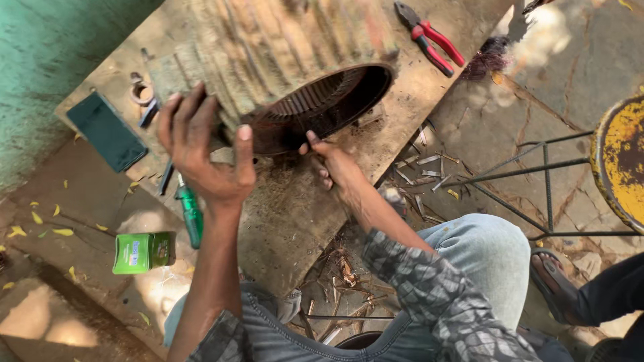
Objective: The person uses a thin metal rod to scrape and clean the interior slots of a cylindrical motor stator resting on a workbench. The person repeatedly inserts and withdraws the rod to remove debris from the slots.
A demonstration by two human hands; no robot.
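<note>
Nearest to me are my knees in blue jeans (483, 261) and my patterned sleeve (429, 295), with dry scraps (342, 275) on the ground between my legs. My left arm runs up from the near edge, bare to the elbow, and my left hand (204, 151) is spread wide, fingers fanned over the near left rim of the motor housing (282, 67), thumb pressed on its dark edge. My right arm comes in from the right, bent at the elbow; my right hand (332, 164) is curled, its fingertips hooked onto the lower lip of the round opening. I cannot tell whether it pinches anything small. The housing lies on its side on the board (288, 214), its ribbed body pointing far and left, its toothed mouth facing right. Just left of my left wrist lies a green-handled screwdriver (190, 211), and a green box (142, 252) nearer. Farther off are a dark flat case (107, 131) on the left and red pliers (429, 37) at the far right.
</note>
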